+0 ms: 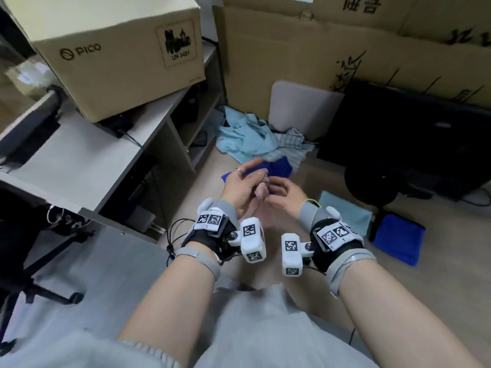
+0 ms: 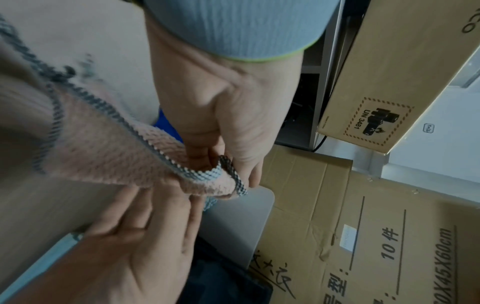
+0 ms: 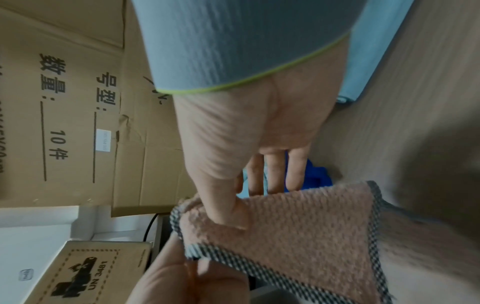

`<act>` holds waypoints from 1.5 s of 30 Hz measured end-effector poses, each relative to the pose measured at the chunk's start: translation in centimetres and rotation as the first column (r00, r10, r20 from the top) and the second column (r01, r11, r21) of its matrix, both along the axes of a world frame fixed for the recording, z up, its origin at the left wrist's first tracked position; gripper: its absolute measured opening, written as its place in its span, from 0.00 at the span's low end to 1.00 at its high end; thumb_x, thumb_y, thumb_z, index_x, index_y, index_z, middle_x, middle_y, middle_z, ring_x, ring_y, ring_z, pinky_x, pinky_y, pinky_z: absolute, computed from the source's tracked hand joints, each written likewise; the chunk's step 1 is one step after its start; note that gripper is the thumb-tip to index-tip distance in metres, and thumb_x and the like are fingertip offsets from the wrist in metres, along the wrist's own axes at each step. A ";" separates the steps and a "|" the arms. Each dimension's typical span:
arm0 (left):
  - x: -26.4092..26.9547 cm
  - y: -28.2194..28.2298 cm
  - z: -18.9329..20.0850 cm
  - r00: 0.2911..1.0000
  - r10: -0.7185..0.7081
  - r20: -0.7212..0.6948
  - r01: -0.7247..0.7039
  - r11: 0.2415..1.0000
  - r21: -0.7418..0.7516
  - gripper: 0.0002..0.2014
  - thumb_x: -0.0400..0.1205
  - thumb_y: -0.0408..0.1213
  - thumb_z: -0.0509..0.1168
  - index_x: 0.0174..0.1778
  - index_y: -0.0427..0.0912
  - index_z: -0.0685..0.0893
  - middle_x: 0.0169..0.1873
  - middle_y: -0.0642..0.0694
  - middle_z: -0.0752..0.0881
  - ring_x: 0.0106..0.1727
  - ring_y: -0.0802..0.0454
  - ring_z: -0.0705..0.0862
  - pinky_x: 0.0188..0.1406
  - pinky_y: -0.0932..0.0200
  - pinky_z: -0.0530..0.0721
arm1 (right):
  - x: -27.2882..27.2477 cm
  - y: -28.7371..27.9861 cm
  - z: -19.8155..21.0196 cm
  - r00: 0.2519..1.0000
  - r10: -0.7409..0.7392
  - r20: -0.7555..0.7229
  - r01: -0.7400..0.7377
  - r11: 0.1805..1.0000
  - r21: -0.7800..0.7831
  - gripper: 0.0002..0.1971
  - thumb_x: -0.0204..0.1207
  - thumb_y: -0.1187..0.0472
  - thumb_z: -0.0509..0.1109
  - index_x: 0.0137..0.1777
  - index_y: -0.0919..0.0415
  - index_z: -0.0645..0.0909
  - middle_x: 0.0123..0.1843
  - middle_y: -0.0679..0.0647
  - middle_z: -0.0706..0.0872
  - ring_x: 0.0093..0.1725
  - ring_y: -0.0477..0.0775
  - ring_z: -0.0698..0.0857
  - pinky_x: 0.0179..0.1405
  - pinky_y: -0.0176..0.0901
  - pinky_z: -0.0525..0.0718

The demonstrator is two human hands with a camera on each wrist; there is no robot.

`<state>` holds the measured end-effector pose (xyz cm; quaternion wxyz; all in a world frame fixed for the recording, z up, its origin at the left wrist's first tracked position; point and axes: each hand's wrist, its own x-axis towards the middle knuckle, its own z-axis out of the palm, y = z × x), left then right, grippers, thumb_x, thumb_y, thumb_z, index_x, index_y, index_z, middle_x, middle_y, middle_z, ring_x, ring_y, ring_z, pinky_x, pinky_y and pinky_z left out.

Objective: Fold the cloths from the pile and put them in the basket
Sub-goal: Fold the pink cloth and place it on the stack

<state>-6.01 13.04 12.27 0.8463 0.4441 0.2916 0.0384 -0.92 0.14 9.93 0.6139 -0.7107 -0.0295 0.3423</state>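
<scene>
A pink cloth [image 1: 259, 187] with a black-and-white checked border hangs between my two hands above the floor. My left hand [image 1: 253, 179] pinches one corner of the pink cloth [image 2: 109, 148] between thumb and fingers. My right hand [image 1: 276, 193] grips the neighbouring edge, its thumb pressed on the pink cloth [image 3: 298, 226] and its fingers behind it. The pile lies beyond my hands: a light blue cloth [image 1: 247, 136], a grey striped cloth [image 1: 291, 148] and a dark blue cloth [image 1: 276, 168]. No basket is in view.
Two folded cloths lie on the floor at the right, a light blue one [image 1: 348, 212] and a dark blue one [image 1: 398, 239]. A desk [image 1: 79, 160] carrying a cardboard box [image 1: 119, 49] stands at the left. Flattened cartons [image 1: 345, 49], a white panel [image 1: 300, 110] and a black object [image 1: 403, 136] back the pile.
</scene>
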 end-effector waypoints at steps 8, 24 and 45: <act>2.2 1.9 -0.1 0.975 -0.218 -0.037 0.219 0.976 0.004 0.15 0.82 0.24 0.62 0.63 0.35 0.83 0.50 0.35 0.88 0.49 0.44 0.86 0.52 0.53 0.84 | -1.4 0.3 1.6 0.976 -0.169 0.139 0.190 0.969 -0.156 0.05 0.73 0.74 0.73 0.43 0.65 0.81 0.30 0.49 0.79 0.25 0.32 0.75 0.28 0.19 0.71; 3.9 -5.5 0.0 0.837 -0.548 0.008 0.470 0.726 0.502 0.03 0.79 0.33 0.72 0.43 0.45 0.85 0.38 0.48 0.86 0.43 0.55 0.83 0.48 0.56 0.83 | -2.4 -7.0 2.9 0.905 -0.335 0.261 0.407 0.861 -0.305 0.12 0.67 0.58 0.81 0.46 0.56 0.81 0.38 0.46 0.85 0.35 0.40 0.80 0.31 0.24 0.77; 1.8 -24.2 -0.6 0.958 -0.272 -0.085 0.279 0.832 0.480 0.05 0.78 0.37 0.75 0.46 0.43 0.86 0.40 0.48 0.88 0.41 0.59 0.84 0.45 0.63 0.82 | 1.3 -27.4 0.3 0.953 -0.027 0.303 0.079 0.984 -0.160 0.12 0.62 0.64 0.82 0.39 0.49 0.84 0.38 0.50 0.87 0.38 0.46 0.82 0.46 0.38 0.81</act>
